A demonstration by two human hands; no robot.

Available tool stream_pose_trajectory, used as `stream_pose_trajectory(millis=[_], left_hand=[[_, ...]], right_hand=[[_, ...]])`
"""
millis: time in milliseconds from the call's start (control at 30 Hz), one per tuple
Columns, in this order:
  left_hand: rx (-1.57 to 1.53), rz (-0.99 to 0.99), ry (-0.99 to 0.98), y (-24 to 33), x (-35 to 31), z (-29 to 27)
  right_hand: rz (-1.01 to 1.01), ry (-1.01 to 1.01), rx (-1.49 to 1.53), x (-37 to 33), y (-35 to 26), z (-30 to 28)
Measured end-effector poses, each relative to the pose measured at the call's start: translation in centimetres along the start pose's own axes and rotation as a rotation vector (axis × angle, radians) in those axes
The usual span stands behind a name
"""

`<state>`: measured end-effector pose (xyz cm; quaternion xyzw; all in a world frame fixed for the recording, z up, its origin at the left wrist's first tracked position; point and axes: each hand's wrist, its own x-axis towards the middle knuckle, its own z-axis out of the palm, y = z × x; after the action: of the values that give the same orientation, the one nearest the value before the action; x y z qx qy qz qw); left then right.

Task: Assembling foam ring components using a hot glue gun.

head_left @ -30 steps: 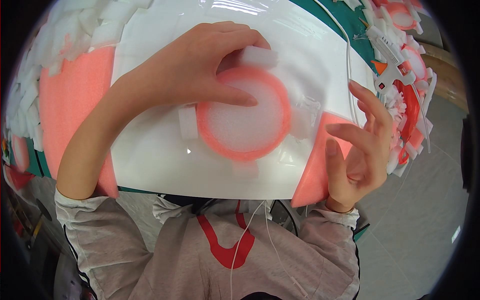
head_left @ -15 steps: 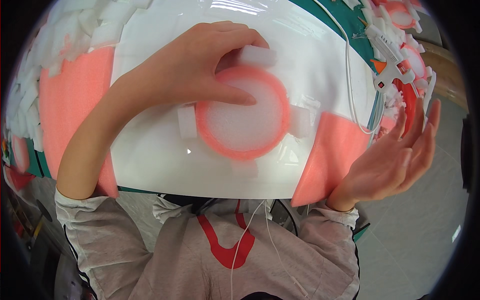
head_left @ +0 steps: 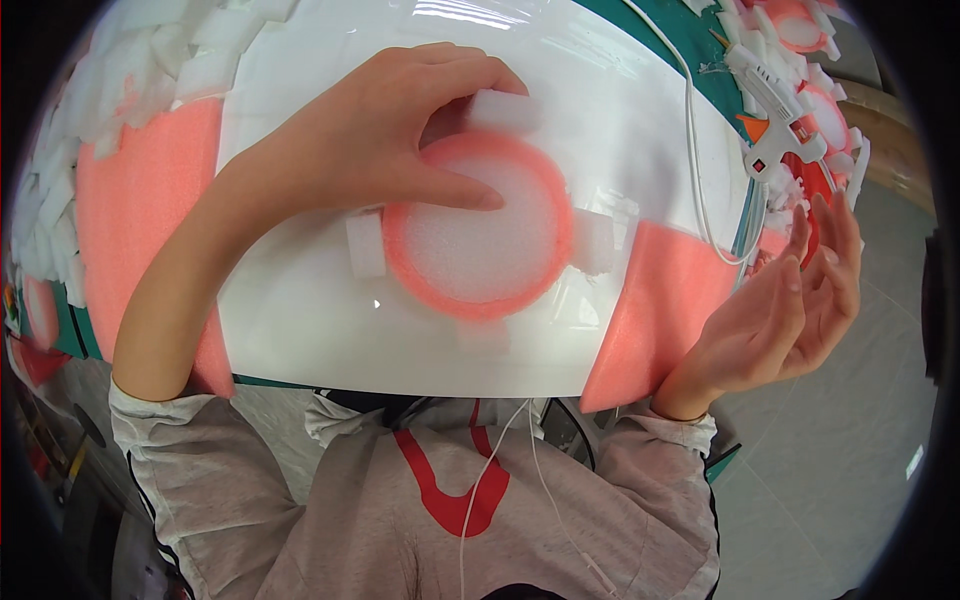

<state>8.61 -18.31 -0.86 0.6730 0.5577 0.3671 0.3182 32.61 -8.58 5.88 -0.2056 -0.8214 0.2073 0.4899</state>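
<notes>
Observed from beside the worktop (head_left: 300, 335): the round foam piece (head_left: 482, 250), white with a pink rim, lies near the middle of the glossy surface, with foam blocks (head_left: 594, 243) at its sides. The left hand (head_left: 400, 125) pinches it together with the far block (head_left: 503, 111), fingers behind the block, thumb on the disc. The right hand (head_left: 785, 315) has its grip spread and empty, near the glue gun (head_left: 768, 85). Caution: uneven finger pressure could tilt the far block or skid the whole piece across the slick surface. If the joint is unset, which cannot be told from here, early release could let the block shift. The slack cable (head_left: 693, 150) could catch if the gun is pulled. A hot nozzle, if heated, could mark the foam scraps (head_left: 800, 75) nearby.
</notes>
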Motion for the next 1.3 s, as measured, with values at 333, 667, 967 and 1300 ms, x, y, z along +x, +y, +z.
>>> stream_pose_trajectory(millis=[333, 667, 967, 1300], left_hand=[[-0.011, -0.019, -0.016, 0.4, 0.2, -0.1], [-0.003, -0.033, 0.007, 0.4, 0.0, 0.0], [-0.009, -0.001, 0.024, 0.1, 0.0, 0.1], [-0.032, 0.031, 0.038, -0.1, 0.0, 0.2]], right_hand=[[0.384, -1.07, -0.206, 0.8, 0.0, -0.5], [0.284, -1.115, -0.225, -1.4, 0.1, 1.7], [0.359, -1.148, -0.174, -0.5, 0.3, 1.4], [0.485, -1.111, 0.058, 1.5, 0.6, -0.6]])
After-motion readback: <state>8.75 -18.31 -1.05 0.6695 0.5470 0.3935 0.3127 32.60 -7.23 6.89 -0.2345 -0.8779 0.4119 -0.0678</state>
